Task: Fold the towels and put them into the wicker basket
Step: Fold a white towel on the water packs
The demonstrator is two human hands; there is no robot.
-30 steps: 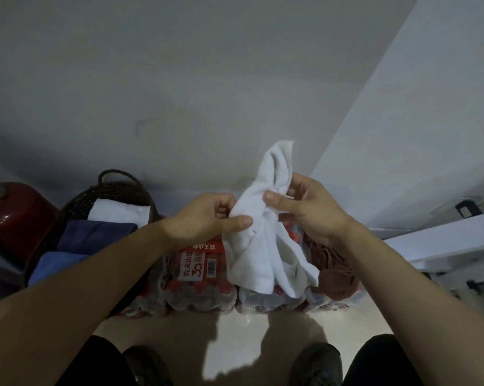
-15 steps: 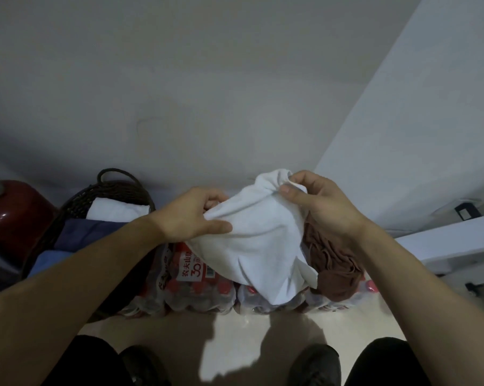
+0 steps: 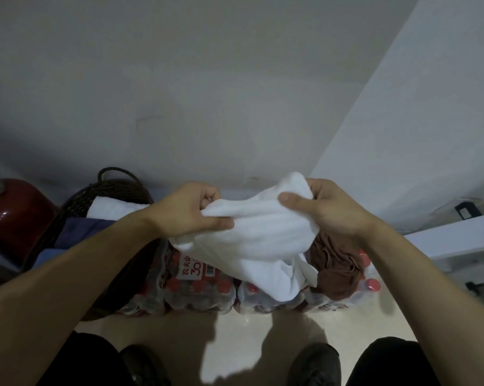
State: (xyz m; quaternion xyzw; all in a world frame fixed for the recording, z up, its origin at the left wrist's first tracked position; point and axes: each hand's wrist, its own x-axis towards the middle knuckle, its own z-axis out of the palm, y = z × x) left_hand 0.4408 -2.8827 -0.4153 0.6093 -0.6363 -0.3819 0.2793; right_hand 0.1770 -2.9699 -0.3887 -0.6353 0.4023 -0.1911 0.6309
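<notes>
Above shrink-wrapped packs of red-capped bottles [image 3: 196, 291]: soft, limp white terry towel [image 3: 252, 240], pinched along its upper edge by left hand [image 3: 190, 210] and right hand [image 3: 329, 210], fingers curled. Light, floppy; best gripped at corners. Dark wicker basket [image 3: 118, 188] waiting left.

Both hands — left hand [image 3: 192, 211], right hand [image 3: 328, 208] — grip a white towel [image 3: 258, 240] above bottled-water packs [image 3: 199, 288]; a brown towel [image 3: 336, 264] lies on them — wicker basket [image 3: 107, 190] at left.
</notes>
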